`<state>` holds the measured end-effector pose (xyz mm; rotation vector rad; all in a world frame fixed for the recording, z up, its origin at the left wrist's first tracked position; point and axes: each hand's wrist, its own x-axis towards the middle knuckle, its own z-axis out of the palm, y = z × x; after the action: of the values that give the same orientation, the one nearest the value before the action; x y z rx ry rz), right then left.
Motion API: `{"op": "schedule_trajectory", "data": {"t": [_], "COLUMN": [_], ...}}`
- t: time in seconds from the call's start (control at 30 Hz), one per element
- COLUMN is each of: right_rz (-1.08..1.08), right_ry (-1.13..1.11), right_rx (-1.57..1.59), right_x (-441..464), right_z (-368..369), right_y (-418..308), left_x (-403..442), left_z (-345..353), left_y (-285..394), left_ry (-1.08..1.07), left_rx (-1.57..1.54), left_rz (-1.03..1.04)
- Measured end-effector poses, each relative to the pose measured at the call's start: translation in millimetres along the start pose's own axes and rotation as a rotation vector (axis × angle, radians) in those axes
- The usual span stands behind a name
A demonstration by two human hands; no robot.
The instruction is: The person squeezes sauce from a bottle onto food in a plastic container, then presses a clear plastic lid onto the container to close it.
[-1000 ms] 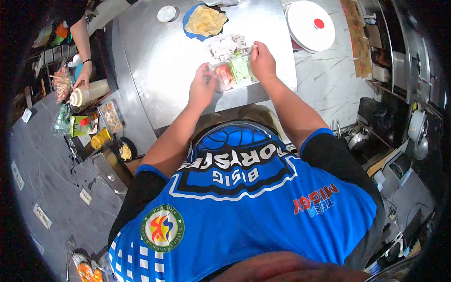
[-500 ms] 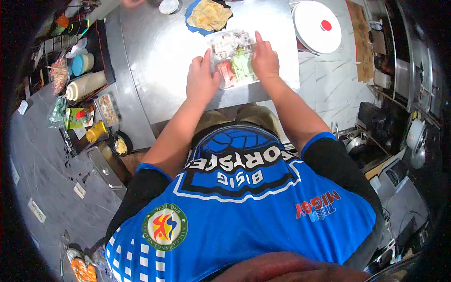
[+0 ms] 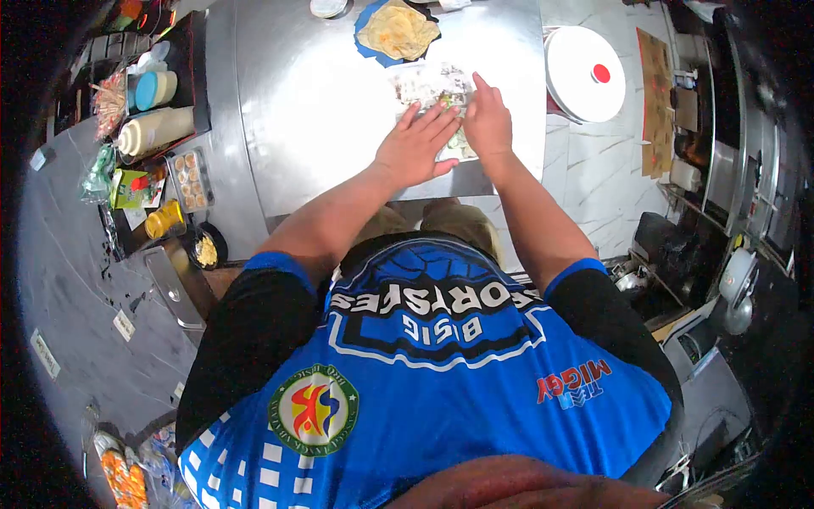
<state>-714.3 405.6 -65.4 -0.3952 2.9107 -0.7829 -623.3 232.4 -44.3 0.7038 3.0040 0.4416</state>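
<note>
A clear plastic food container (image 3: 430, 81) lies on the steel table in front of me. Whitish food with dark bits shows through its far part, and some green shows between my hands. My left hand (image 3: 420, 146) lies flat across the near left part, fingers spread, hiding what is beneath. Along the container's right side is my right hand (image 3: 489, 123), its index finger stretched forward on the edge and the other fingers bent against the side. Just beyond the container, a round brownish flatbread-like sheet (image 3: 398, 30) rests on a blue piece.
On the right stands a round white lid (image 3: 585, 72) with a red knob. To the left are a squeeze bottle (image 3: 154, 133), a blue-lidded tub (image 3: 156, 89), a tray of small round pieces (image 3: 192, 180), a yellow jar (image 3: 165, 220) and a black bowl (image 3: 207, 246).
My left hand has moved from the container's left side to lie flat on top of it. My right hand stays at the right side. The view has shifted slightly.
</note>
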Motion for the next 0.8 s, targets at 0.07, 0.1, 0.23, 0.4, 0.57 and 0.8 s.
{"op": "schedule_trajectory", "data": {"t": [0.07, 0.1, 0.23, 0.4, 0.57, 0.8], "right_rz": [0.020, -0.052, -0.374, -0.561, -0.549, -0.517], "right_ry": [-0.031, 0.010, -0.107, -0.194, -0.248, -0.288], "right_rx": [0.037, -0.086, -0.150, -0.176, -0.241, -0.269], "right_x": [5.7, 8.9, 18.1, 28.6, 32.7, 43.1], "right_z": [-5.3, -14.0, -18.0, 9.2, 15.5, 15.1], "right_y": [-5.2, -16.1, -70.9, -92.7, -89.4, -89.3], "left_x": [1.5, 3.0, 0.4, 0.2, -2.2, -1.4], "left_z": [-0.8, -0.1, -9.4, -12.3, -6.5, 3.9], "left_y": [-1.9, -3.8, -2.5, -3.8, -6.7, -7.7], "left_ry": [-0.040, -0.033, -0.123, -0.207, -0.077, -0.027], "left_rx": [-0.031, -0.026, -0.063, -0.205, -0.185, -0.171], "left_rz": [-0.003, -0.011, -0.041, -0.113, -0.047, -0.051]}}
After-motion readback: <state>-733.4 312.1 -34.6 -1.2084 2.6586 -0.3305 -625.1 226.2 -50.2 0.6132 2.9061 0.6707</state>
